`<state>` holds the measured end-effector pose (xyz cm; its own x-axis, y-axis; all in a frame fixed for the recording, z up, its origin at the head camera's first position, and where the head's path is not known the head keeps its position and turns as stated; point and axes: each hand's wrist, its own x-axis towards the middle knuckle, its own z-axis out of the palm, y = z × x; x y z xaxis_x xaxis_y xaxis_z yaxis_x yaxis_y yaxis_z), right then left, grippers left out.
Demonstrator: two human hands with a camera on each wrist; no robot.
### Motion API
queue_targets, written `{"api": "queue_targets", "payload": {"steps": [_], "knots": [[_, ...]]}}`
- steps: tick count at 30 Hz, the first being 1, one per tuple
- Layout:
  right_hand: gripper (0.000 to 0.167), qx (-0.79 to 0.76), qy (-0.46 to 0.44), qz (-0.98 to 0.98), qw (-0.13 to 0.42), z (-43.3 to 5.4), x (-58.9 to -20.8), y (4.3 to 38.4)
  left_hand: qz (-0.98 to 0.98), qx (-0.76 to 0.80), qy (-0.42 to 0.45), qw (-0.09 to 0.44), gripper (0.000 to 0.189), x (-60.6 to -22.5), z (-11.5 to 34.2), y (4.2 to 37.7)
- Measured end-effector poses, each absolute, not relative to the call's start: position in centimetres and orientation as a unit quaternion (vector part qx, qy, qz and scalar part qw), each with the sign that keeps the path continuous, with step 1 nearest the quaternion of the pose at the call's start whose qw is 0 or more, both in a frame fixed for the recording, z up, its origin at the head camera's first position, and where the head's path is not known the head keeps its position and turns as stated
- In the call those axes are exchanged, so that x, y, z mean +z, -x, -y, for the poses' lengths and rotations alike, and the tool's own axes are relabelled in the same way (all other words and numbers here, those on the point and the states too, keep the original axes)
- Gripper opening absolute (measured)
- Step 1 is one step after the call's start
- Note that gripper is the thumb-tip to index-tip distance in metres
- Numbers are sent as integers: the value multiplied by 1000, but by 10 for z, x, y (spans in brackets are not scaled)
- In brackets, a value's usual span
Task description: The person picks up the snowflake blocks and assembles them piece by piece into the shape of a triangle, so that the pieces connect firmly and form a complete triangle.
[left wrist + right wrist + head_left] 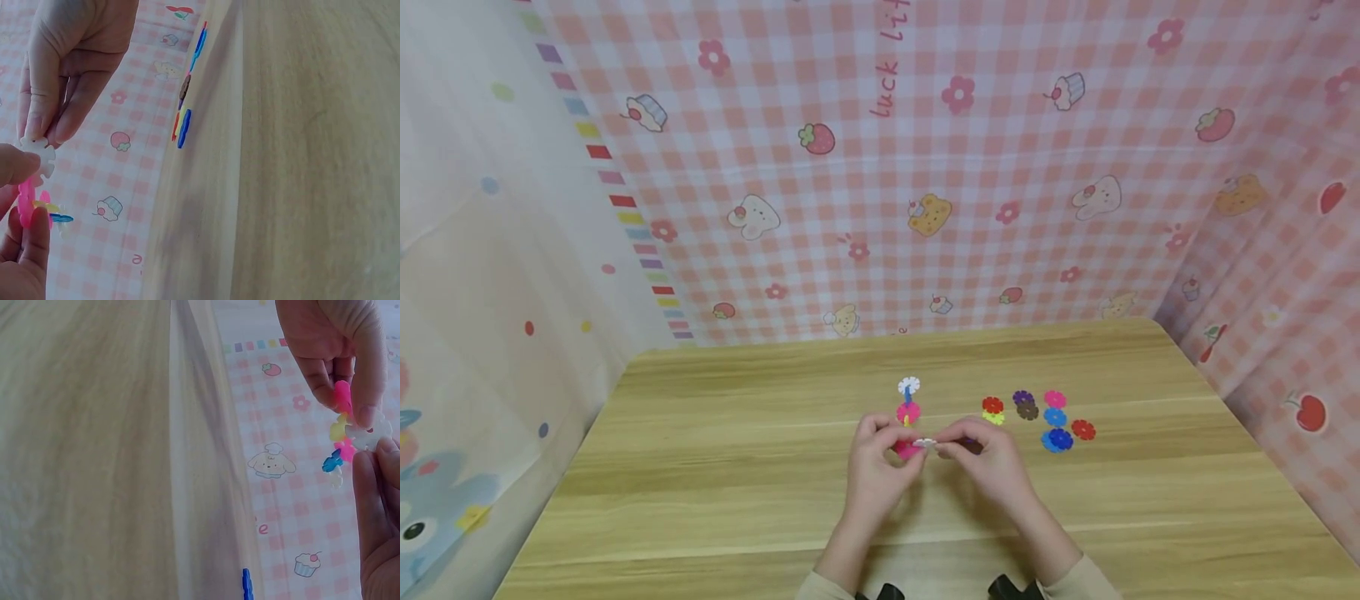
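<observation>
A white notched snowflake disc (925,443) is between my two hands. My left hand (880,471) pinches a pink disc (26,203) at the near end of a joined chain, its thumb lying on the white disc. My right hand (992,467) pinches the white disc's other edge. Beyond the left fingers the chain goes on with a yellow disc (338,427), another pink disc (908,412), a blue disc (332,461) and a white end disc (909,385). Fingers hide where the held white disc meets the pink one.
Loose discs lie right on the wooden table (715,467): a red disc (992,405) over a yellow one, a brown disc (1027,412) by a purple one, and several pink, blue and red ones. A dark disc (972,446) is partly behind my right hand. Checked cloth (865,183) hangs behind.
</observation>
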<state>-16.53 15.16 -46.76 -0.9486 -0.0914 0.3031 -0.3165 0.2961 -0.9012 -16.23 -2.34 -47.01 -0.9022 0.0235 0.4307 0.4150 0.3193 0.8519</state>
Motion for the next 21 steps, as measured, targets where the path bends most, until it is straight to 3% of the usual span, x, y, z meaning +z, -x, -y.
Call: {"api": "queue_targets", "payload": {"steps": [7,21], "knots": [[10,576,-139,801,86,-160,-467,169,785,-567,136,207,20,-472,24,164],[27,492,6,866,84,-257,-478,185,787,-566,125,214,21,-471,26,165]]}}
